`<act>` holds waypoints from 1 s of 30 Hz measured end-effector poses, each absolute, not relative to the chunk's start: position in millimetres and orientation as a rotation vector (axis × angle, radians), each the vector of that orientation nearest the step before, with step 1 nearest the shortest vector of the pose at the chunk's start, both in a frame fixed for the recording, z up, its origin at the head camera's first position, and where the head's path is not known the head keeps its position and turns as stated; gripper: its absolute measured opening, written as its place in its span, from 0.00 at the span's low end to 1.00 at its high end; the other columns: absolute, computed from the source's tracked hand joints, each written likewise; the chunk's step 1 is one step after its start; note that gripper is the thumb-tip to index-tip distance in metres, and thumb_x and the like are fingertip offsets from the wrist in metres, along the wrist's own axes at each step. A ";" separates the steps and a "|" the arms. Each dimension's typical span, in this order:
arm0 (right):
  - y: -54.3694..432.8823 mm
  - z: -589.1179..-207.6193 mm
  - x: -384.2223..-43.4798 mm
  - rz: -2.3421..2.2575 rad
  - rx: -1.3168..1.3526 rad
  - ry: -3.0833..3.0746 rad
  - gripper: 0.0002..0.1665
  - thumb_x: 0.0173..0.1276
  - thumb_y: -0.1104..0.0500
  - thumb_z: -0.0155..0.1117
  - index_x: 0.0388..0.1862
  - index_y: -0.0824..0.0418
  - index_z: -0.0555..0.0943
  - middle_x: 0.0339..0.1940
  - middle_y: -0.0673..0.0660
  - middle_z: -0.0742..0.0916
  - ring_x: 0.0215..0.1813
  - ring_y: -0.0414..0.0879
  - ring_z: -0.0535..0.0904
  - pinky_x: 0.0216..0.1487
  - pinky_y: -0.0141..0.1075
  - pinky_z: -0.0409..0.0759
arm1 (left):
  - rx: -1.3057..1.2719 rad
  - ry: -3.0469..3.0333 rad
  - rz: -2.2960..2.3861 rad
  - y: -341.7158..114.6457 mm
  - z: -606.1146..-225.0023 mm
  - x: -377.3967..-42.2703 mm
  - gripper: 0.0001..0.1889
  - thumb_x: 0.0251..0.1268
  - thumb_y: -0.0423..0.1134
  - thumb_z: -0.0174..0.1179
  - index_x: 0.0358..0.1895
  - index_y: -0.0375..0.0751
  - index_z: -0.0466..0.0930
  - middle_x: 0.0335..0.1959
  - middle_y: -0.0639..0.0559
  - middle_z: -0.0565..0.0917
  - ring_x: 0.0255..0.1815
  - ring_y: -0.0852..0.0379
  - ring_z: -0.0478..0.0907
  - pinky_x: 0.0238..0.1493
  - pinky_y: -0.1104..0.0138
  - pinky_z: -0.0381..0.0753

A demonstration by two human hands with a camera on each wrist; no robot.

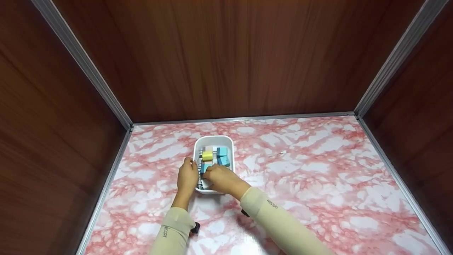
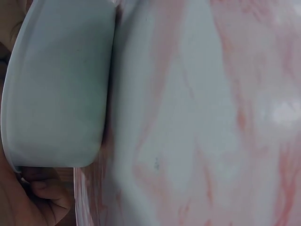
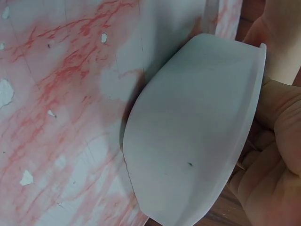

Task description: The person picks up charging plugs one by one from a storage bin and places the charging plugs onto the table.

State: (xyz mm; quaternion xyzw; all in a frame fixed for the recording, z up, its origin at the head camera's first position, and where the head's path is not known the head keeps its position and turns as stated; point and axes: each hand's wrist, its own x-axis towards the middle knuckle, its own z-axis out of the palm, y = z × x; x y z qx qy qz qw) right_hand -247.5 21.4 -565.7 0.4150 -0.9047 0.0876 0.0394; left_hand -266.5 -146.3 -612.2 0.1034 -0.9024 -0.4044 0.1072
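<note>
A white plastic tub [image 1: 215,139] with rounded corners stands on the table and holds several small blocks with metal prongs, which look like plugs. Among them are a yellow plug [image 1: 207,156], blue plugs [image 1: 222,152] and a white one [image 1: 206,183]. My left hand [image 1: 188,176] grips the tub's left rim; in the left wrist view its fingers [image 2: 47,190] curl by the tub's end. Over the tub's near right side reaches my right hand [image 1: 223,180], fingers bent down among the plugs. Its fingertips are hidden, so what it pinches, if anything, cannot be seen.
The tabletop [image 1: 300,177] has a red and white marbled surface. Dark wood panels [image 1: 240,60] with metal edging [image 1: 85,67] enclose it at the back, left and right. The tub's outer wall [image 3: 188,127] fills much of the right wrist view.
</note>
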 end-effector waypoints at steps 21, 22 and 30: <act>23.9 -573.1 -254.7 0.365 1.273 -2.824 0.13 0.59 0.54 0.78 0.42 0.54 0.89 0.38 0.49 0.87 0.40 0.44 0.83 0.47 0.39 0.81 | 0.322 -2.694 -1.151 -144.2 -609.1 -265.0 0.10 0.80 0.43 0.49 0.51 0.41 0.74 0.32 0.40 0.85 0.33 0.44 0.82 0.35 0.46 0.77; 24.6 -573.1 -255.3 0.365 1.276 -2.825 0.13 0.59 0.54 0.78 0.42 0.54 0.88 0.38 0.49 0.87 0.40 0.43 0.83 0.47 0.39 0.81 | 0.323 -2.701 -1.149 -144.2 -609.0 -265.1 0.10 0.80 0.43 0.49 0.50 0.41 0.73 0.32 0.40 0.85 0.33 0.43 0.82 0.35 0.47 0.77; 32.9 -570.6 -257.0 0.401 1.286 -2.836 0.16 0.56 0.59 0.78 0.44 0.56 0.88 0.42 0.50 0.87 0.45 0.44 0.83 0.50 0.39 0.81 | 0.309 -2.746 -1.117 -145.3 -608.3 -265.1 0.10 0.81 0.44 0.47 0.44 0.40 0.70 0.29 0.39 0.82 0.32 0.41 0.81 0.34 0.46 0.76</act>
